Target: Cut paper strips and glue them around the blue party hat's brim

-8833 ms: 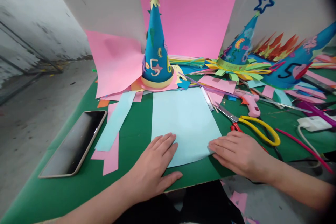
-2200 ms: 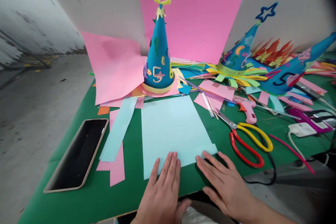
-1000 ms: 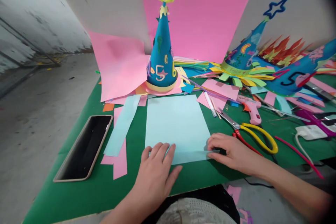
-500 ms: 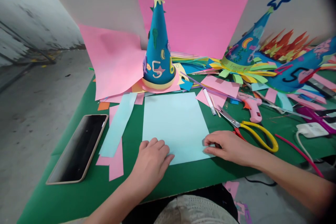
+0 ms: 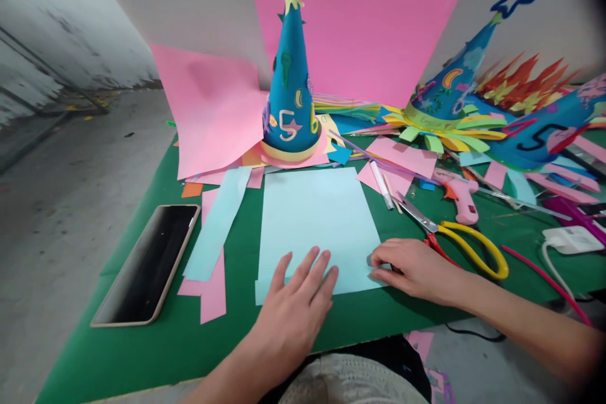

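Observation:
A light blue sheet of paper (image 5: 317, 221) lies flat on the green tabletop in front of me. My left hand (image 5: 296, 306) rests palm down on its near edge, fingers spread. Along that edge, a narrow light blue band (image 5: 261, 291) juts out slightly to the left; whether it is a fold or a separate strip I cannot tell. At the near right corner, my right hand (image 5: 411, 268) is curled, its thumb and fingertips gripping the paper. Yellow-and-red-handled scissors (image 5: 438, 227) lie just beyond the right hand.
A decorated blue cone hat (image 5: 290, 101) stands behind the sheet. Left are a phone (image 5: 146, 271) and a light blue strip (image 5: 218, 227). On the right lie a glue stick (image 5: 381, 184), a pink glue gun (image 5: 461, 196) and more hats (image 5: 454, 85) among paper scraps.
My left hand has moved right along the near edge and its fingers have spread. The band's left end now shows. My right hand has stayed at the corner.

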Demonstrator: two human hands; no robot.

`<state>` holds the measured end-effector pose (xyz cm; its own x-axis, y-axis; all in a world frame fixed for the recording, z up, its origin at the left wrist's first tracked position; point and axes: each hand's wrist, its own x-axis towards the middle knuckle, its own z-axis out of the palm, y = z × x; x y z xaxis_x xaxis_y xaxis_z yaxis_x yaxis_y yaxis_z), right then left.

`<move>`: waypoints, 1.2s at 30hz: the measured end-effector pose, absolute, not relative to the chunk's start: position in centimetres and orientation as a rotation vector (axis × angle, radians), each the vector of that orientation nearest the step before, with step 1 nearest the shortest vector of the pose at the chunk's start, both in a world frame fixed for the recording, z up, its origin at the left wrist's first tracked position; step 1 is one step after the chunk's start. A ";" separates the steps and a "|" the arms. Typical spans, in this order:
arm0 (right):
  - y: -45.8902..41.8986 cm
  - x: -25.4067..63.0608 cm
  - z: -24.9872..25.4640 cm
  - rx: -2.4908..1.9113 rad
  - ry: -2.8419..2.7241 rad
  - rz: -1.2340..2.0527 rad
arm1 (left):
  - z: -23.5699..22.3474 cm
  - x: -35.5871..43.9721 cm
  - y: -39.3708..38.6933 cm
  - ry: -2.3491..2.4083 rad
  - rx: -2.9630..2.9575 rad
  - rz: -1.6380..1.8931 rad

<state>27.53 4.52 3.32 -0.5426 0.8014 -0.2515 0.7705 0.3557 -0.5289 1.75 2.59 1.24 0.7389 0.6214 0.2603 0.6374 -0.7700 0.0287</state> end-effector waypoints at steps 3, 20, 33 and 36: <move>4.4 27.8 3.4 -1.476 -2.508 0.968 | 1.0 2.3 2.2 -1.075 -2.866 -0.349; 4.7 28.7 3.9 -1.503 -2.426 1.142 | 0.5 2.3 1.9 -1.207 -2.920 -0.284; 4.7 28.9 3.9 -1.407 -2.429 1.130 | 1.3 2.2 1.7 -1.348 -2.853 -0.388; 4.4 28.8 4.1 -1.400 -2.426 1.111 | 2.2 2.0 2.2 -1.444 -2.928 -0.309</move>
